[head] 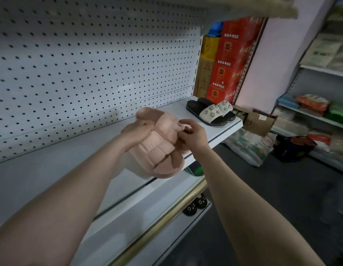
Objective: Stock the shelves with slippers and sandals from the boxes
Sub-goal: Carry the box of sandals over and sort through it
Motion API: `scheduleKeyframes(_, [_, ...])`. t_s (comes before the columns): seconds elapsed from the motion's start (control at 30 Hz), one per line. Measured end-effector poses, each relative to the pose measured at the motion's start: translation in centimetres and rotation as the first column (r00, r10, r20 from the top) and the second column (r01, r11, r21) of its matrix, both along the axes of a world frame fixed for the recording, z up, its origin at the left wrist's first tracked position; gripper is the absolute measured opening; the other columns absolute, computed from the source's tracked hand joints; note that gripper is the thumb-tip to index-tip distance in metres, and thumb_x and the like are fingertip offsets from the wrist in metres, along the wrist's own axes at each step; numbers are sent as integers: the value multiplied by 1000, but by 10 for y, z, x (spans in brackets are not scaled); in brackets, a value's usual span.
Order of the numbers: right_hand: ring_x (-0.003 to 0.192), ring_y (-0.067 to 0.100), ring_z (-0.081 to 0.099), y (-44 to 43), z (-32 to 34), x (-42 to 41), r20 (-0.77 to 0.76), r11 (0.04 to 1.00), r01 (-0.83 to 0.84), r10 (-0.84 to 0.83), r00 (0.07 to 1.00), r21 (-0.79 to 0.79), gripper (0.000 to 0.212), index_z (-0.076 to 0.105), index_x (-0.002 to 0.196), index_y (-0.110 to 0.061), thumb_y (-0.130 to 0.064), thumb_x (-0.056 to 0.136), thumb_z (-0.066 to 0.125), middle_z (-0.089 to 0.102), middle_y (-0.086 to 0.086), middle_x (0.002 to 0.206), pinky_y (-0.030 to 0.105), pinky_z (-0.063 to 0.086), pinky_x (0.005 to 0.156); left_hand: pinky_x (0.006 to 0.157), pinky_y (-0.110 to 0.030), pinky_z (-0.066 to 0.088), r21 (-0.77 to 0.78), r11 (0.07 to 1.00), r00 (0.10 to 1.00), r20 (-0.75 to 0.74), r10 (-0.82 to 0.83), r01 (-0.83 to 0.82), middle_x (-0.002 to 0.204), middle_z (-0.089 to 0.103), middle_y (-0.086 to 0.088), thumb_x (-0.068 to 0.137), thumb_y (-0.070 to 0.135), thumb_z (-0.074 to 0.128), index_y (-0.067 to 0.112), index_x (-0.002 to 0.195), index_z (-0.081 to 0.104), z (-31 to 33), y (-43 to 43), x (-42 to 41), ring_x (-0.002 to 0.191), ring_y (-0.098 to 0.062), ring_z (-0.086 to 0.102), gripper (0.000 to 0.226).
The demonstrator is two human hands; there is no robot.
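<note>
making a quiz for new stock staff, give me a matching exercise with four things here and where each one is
Things:
1 pink slippers
2 flowered sandals
3 red boxes
4 brown paper bag

Places:
A stacked past the shelf's far end
B held by left hand and right hand
C low beside the pink wall
D on the shelf, at its right end

Pairs: 1-B, 2-D, 3-A, 4-C

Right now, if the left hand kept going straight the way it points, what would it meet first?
The left hand, which grips the pink slippers, would probably reach the pegboard back panel above the shelf. The flower-trimmed sandals sit right of that line. Depth is unclear from one view.
</note>
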State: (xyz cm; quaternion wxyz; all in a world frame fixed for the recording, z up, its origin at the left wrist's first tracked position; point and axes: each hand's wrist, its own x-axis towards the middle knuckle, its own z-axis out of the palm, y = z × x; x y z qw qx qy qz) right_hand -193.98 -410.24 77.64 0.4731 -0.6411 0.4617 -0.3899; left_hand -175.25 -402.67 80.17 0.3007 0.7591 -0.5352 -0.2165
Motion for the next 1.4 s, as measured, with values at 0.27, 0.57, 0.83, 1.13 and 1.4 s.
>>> scheduleKeyframes(0.27, [47,25,54,-81,-7,-13,138,968,42,-78,987,247,27,66,106,-8,9,86,56,58,10,68,44,58,59,100,-41,43,11,1000,998,65,19,-19,110,64,8,57,60,70,44,134,42,-5,-61,-18,112,-17,59,84])
scheduleKeyframes(0.57, [54,26,57,-139,-22,-23,98,908,-46,5,995,417,38,58,115,-12,14,87,52,57,19,70,41,60,64,104,-33,34,72,997,966,259,4,-24,128,60,0,87,39,60,37,140,39,-19,-101,-36,119,-22,54,56])
scheduleKeyframes(0.83, [57,29,58,-152,-23,-27,116,923,-77,35,993,377,36,57,113,-11,14,87,54,57,20,75,37,60,56,104,-40,40,8,1000,992,130,8,-9,131,57,0,87,24,61,36,136,43,-27,-126,-41,128,-23,45,54])
scheduleKeyframes(1.13, [74,32,70,-158,-20,-27,-2,940,-42,45,999,339,41,62,118,-13,8,84,54,63,16,89,48,61,75,92,-35,49,-1,997,989,120,81,-81,126,54,-4,81,35,61,32,133,48,-31,-126,-42,114,-22,53,54])
scheduleKeyframes(1.4, [65,28,65,-152,-18,-25,42,928,-65,53,998,367,44,58,121,-11,15,87,47,59,20,91,37,62,66,104,-36,39,67,998,986,167,8,-19,145,34,-4,66,50,79,33,144,33,-26,-116,-49,136,-23,32,92])
